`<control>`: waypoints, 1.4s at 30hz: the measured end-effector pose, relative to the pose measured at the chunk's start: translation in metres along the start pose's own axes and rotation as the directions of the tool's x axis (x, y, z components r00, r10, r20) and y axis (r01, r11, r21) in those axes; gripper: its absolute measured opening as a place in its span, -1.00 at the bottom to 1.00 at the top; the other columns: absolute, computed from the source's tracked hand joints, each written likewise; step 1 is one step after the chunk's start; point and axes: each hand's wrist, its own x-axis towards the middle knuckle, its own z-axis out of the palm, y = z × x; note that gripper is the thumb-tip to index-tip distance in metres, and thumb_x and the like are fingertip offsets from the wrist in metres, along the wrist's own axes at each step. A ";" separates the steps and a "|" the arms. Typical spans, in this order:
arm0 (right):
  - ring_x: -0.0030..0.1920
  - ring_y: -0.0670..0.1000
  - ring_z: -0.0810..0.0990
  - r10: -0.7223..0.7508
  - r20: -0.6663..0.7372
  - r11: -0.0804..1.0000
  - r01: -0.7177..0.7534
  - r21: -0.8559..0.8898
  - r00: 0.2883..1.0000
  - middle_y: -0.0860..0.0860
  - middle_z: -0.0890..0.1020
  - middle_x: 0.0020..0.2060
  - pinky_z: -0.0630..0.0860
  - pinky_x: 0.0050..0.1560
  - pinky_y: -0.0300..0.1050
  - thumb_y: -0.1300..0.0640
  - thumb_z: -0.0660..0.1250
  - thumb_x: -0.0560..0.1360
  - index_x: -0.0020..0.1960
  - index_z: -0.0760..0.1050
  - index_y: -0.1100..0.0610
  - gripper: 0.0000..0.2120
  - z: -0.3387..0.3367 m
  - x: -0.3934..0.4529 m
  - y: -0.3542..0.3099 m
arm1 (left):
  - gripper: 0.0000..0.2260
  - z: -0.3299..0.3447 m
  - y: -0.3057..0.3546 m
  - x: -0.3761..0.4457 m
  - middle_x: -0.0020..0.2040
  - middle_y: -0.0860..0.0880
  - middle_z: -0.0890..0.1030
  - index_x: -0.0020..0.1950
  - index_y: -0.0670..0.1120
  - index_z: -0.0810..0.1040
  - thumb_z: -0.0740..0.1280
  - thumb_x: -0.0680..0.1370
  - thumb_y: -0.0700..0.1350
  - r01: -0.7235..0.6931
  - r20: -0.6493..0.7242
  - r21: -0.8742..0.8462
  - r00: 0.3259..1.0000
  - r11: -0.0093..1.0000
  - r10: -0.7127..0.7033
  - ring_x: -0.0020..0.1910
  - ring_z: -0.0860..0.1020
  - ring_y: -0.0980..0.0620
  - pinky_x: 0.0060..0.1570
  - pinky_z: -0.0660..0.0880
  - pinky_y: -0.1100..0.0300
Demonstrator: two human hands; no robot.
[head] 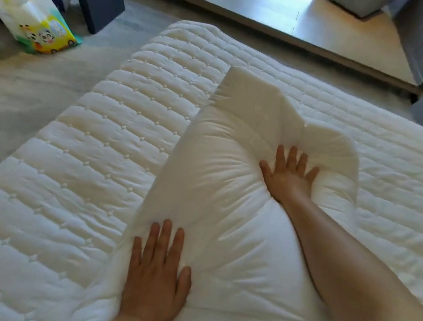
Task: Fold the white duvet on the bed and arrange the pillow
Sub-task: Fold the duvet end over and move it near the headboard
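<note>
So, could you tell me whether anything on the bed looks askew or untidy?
Yes. The white duvet lies diagonally across the quilted mattress, bunched and creased, with its far corner sticking up. Both hands, left and right, press flat on it.

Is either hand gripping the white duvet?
No. The left hand and right hand both press flat, fingers straight, on the duvet.

Two bare hands show; the left hand has no ring, no watch and no band at the wrist; the right hand is equally plain, with nothing on its fingers; the right forearm is uncovered along its whole visible length, no sleeve or cuff; nails look short and unpainted.
</note>
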 end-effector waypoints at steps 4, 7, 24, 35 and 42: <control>0.55 0.18 -0.24 0.026 0.078 1.000 -0.026 0.002 0.997 0.03 -0.22 0.57 -0.25 0.41 0.41 -0.45 -0.24 0.47 0.56 -0.27 -0.12 -0.23 -0.010 0.002 0.009 | -0.36 -0.007 0.003 0.001 0.55 -0.21 0.23 0.55 -0.12 0.20 0.12 0.51 0.11 0.015 0.035 0.019 0.999 1.000 -0.015 0.53 0.17 -0.22 0.40 0.13 -0.27; 0.55 0.18 -0.23 -0.020 0.027 0.994 0.017 0.104 0.999 0.07 -0.16 0.57 -0.26 0.40 0.43 -0.43 -0.11 0.48 0.57 -0.12 -0.09 -0.23 -0.044 0.002 -0.003 | -0.37 -0.012 0.006 -0.001 0.55 -0.24 0.24 0.54 -0.14 0.23 0.11 0.51 0.10 0.043 0.079 0.028 0.996 0.999 -0.045 0.51 0.22 -0.24 0.40 0.15 -0.27; 0.56 0.17 -0.11 -0.180 -0.003 0.977 0.179 0.114 0.984 0.03 -0.09 0.58 -0.17 0.45 0.32 -0.35 -0.03 0.53 0.57 -0.08 -0.13 -0.31 -0.073 0.043 -0.062 | -0.42 0.007 -0.009 0.006 0.55 -0.24 0.24 0.55 -0.15 0.20 -0.04 0.60 0.13 0.017 -0.024 -0.005 1.000 1.000 -0.017 0.51 0.22 -0.24 0.42 0.14 -0.22; 0.55 0.23 -0.08 0.327 0.010 0.942 -0.326 -0.080 0.945 0.06 -0.07 0.58 -0.14 0.39 0.47 -0.33 -0.11 0.53 0.58 -0.12 -0.07 -0.31 -0.063 0.035 0.059 | -0.39 0.000 0.002 0.010 0.56 -0.23 0.23 0.55 -0.15 0.24 0.07 0.54 0.09 0.059 0.045 0.025 0.997 0.998 -0.060 0.52 0.24 -0.24 0.40 0.22 -0.28; 0.56 0.17 -0.13 -0.238 -0.208 0.971 0.228 -0.069 0.949 0.02 -0.09 0.58 -0.19 0.43 0.37 -0.42 -0.15 0.51 0.57 -0.14 -0.13 -0.28 -0.051 -0.094 0.009 | -0.37 -0.008 0.006 0.011 0.58 -0.22 0.18 0.58 -0.13 0.17 0.02 0.55 0.12 0.070 0.101 0.034 0.992 0.997 -0.073 0.53 0.21 -0.24 0.42 0.19 -0.30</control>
